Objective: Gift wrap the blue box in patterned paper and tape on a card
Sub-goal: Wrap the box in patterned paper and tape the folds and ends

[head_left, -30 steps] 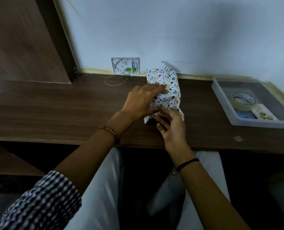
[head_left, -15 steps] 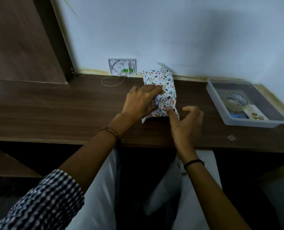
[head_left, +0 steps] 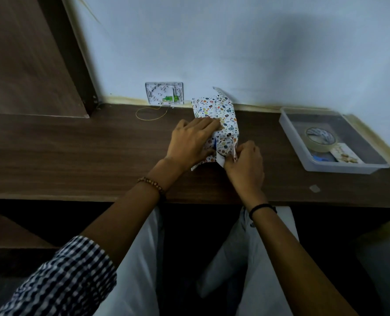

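Head view. The left hand (head_left: 194, 142) lies palm down on the near half of the parcel, its forearm reaching in from the lower left. Its fingers (head_left: 208, 124) are extended and flat, pressing the patterned paper (head_left: 226, 117) down without curling round it. The right hand (head_left: 244, 163) comes in from the lower right with its back to the camera. Its fingers are curled and pinch a white-backed flap of the paper at the parcel's near end. A beaded bracelet (head_left: 153, 182) sits on the left wrist and a black band (head_left: 261, 207) on the right. A checked sleeve (head_left: 63, 277) covers the left upper arm.

The parcel lies on the wooden desk (head_left: 75, 151), its long axis running away from the person and its far end close to the wall (head_left: 235, 53). The paper is white with small multicoloured motifs. It is loose and creased, and one corner stands up at the far end.

Of the blue box (head_left: 215, 142) only a narrow sliver shows, between the two hands; the rest is under paper. The right hand's fingertips are hidden behind its own knuckles, so the exact point of the pinch cannot be made out.

Well apart to the right stands a clear tray (head_left: 287, 131). It holds a tape roll (head_left: 321, 139) and a card (head_left: 344, 153) whose print is too small to read.
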A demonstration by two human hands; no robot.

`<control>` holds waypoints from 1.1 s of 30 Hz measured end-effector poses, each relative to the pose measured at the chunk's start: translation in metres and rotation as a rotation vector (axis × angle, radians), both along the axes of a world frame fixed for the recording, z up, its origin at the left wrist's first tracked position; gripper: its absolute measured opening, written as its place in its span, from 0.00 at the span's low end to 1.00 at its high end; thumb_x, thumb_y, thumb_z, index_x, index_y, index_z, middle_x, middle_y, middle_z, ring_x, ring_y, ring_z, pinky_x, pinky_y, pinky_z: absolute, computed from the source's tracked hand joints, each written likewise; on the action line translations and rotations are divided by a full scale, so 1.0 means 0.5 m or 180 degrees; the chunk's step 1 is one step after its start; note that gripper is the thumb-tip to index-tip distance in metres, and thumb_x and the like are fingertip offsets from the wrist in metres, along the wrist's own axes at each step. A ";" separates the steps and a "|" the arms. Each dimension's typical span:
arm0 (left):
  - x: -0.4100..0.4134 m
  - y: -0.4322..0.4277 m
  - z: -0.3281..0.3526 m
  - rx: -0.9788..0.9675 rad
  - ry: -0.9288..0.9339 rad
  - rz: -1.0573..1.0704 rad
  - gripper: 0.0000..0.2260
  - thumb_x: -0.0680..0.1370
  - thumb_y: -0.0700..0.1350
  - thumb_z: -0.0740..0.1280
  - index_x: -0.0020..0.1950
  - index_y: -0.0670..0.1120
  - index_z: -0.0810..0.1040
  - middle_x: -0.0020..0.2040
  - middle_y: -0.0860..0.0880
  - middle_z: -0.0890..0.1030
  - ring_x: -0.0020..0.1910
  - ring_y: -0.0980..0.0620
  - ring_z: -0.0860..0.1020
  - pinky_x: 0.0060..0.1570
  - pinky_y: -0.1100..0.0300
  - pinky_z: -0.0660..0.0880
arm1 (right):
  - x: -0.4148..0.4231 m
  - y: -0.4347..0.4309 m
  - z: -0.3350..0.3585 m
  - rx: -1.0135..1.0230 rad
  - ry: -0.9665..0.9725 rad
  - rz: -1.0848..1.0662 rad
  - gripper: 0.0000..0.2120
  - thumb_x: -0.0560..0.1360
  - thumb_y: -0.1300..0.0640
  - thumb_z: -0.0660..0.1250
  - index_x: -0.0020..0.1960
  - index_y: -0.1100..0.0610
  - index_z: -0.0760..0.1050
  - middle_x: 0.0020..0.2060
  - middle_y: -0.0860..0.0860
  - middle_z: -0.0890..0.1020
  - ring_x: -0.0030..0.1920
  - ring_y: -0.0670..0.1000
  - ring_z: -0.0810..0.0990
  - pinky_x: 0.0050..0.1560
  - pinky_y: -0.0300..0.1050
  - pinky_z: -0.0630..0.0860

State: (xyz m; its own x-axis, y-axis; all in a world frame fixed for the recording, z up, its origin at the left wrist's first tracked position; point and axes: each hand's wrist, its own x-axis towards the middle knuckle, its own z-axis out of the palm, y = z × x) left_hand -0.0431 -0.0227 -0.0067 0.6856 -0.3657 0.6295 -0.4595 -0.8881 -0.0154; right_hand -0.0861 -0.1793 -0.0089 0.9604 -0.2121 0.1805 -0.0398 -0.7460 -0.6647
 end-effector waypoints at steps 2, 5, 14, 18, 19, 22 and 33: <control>0.002 0.002 -0.001 0.0006 -0.0002 -0.0018 0.34 0.64 0.53 0.80 0.67 0.48 0.75 0.60 0.50 0.80 0.56 0.47 0.79 0.49 0.51 0.73 | 0.002 0.001 -0.004 -0.0008 -0.0106 -0.0018 0.19 0.75 0.52 0.71 0.58 0.57 0.67 0.58 0.55 0.72 0.54 0.56 0.76 0.43 0.47 0.66; 0.006 0.007 -0.005 -0.0003 0.0023 -0.0061 0.35 0.66 0.56 0.78 0.69 0.47 0.73 0.62 0.50 0.79 0.58 0.47 0.78 0.49 0.50 0.72 | 0.008 0.000 -0.010 -0.0034 -0.0379 0.0082 0.22 0.74 0.46 0.72 0.58 0.56 0.66 0.58 0.53 0.72 0.54 0.53 0.76 0.42 0.45 0.67; 0.009 0.003 -0.012 -0.0023 -0.0036 -0.0056 0.36 0.64 0.52 0.79 0.70 0.46 0.73 0.62 0.48 0.80 0.57 0.46 0.78 0.48 0.52 0.71 | 0.029 -0.012 -0.008 -0.0169 -0.0241 0.0002 0.18 0.75 0.40 0.69 0.49 0.54 0.72 0.50 0.50 0.79 0.51 0.55 0.78 0.42 0.47 0.67; 0.012 0.002 -0.012 -0.0031 -0.0100 -0.0057 0.34 0.64 0.52 0.78 0.67 0.46 0.74 0.59 0.48 0.80 0.54 0.46 0.78 0.47 0.52 0.69 | 0.033 -0.006 -0.002 -0.0191 -0.0139 -0.0069 0.20 0.73 0.39 0.71 0.50 0.54 0.71 0.50 0.51 0.79 0.51 0.57 0.79 0.43 0.48 0.67; 0.011 0.002 -0.010 -0.0027 -0.0113 -0.0061 0.33 0.64 0.52 0.78 0.66 0.46 0.74 0.58 0.49 0.80 0.53 0.46 0.78 0.47 0.53 0.68 | 0.031 -0.005 -0.001 -0.0181 -0.0127 -0.0085 0.20 0.73 0.39 0.72 0.50 0.53 0.72 0.50 0.51 0.79 0.52 0.57 0.79 0.44 0.48 0.67; 0.010 0.001 -0.006 -0.0021 -0.0168 -0.0069 0.29 0.64 0.52 0.78 0.62 0.48 0.75 0.55 0.50 0.80 0.51 0.47 0.78 0.46 0.53 0.67 | 0.018 0.000 0.002 -0.0243 -0.0147 -0.0097 0.18 0.74 0.41 0.71 0.53 0.54 0.72 0.53 0.51 0.79 0.54 0.56 0.79 0.45 0.48 0.68; 0.020 -0.007 -0.007 -0.0007 -0.0271 0.0040 0.24 0.66 0.56 0.77 0.58 0.49 0.76 0.51 0.52 0.80 0.47 0.48 0.78 0.47 0.53 0.67 | -0.022 0.017 0.034 -0.1025 -0.0187 -0.0140 0.20 0.82 0.43 0.56 0.48 0.57 0.79 0.46 0.57 0.82 0.48 0.60 0.81 0.43 0.47 0.66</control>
